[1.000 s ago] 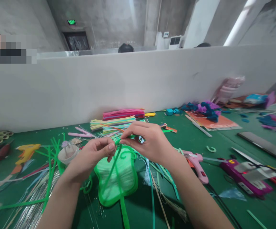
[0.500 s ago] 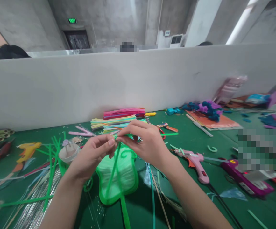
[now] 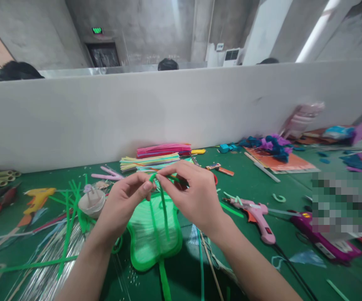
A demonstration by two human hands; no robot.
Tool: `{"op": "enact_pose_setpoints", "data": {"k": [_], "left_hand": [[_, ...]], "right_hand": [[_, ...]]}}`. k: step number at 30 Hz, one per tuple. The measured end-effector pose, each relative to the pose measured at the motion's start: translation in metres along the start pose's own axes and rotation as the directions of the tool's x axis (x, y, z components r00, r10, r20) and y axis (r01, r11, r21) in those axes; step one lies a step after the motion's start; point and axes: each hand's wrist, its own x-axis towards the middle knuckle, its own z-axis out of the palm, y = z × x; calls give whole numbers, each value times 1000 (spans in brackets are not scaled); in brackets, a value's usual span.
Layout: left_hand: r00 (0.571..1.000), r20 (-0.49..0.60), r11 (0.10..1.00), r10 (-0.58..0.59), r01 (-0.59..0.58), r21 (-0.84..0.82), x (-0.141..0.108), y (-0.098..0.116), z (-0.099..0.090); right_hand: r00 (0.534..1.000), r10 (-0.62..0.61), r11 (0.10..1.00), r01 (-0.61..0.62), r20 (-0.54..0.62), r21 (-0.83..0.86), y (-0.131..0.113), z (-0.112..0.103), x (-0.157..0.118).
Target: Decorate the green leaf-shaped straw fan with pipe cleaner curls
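Above the middle of the table, my left hand [image 3: 126,198] and my right hand [image 3: 195,186] meet, thumbs and fingertips pinched on a green pipe cleaner [image 3: 164,209]. The stem bends over at the fingertips, and one end hangs down between the hands. A green length [image 3: 232,210] shows past my right wrist; whether it belongs to the same stem I cannot tell. Beneath the hands lies a green fan-shaped piece [image 3: 143,246] with a fuzzy rim, a pale green sheer face and a green handle [image 3: 164,282]. My hands cover its upper part.
To the right lie a pink glue gun [image 3: 259,215] and a purple device [image 3: 325,238]. Leftward are a yellow glue gun [image 3: 38,200], a small white cup [image 3: 92,203], green stems [image 3: 66,234] and silvery wires [image 3: 51,263]. Coloured pipe-cleaner bundles [image 3: 163,150] lie before a white partition [image 3: 105,113].
The hanging end of the pipe cleaner has swung from slanting down-left to down-right. The green length right of my right hand now sits lower. Both hands stay pinched in nearly the same place.
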Motion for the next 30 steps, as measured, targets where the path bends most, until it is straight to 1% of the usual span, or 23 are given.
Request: {"op": "enact_pose_setpoints", "data": {"k": [3,7,12,14,18,22,26,30], "left_hand": [[997,-49,998,56,-54,36,1,-1,2],[992,-89,996,85,-86,-2,1,-5,2],[984,-135,992,120,-122,-8,1,-8,0],[979,-149,990,139,-138,18,1,-9,0],[972,-165,982,168,-151,110,1,-8,0],[962,-167,965,216,-184,189,2,-1,4],[964,-162,970,209,-185,156,2,3,7],[955,-198,974,218,-199,112,3,1,7]], "right_hand": [[1000,0,999,-2,-30,-48,-2,2,-3],[1000,-28,999,28,-7,-43,1,3,-3],[994,-15,1000,13,-105,-25,2,4,-3],[993,-8,1000,6,-116,-22,1,5,-4],[992,26,999,-30,-122,-29,-1,10,-7],[993,44,998,-48,-112,-35,-2,15,-9],[997,24,997,-30,-80,-66,-3,18,-10],[998,-8,996,2,-54,-93,-2,19,-11]]}}
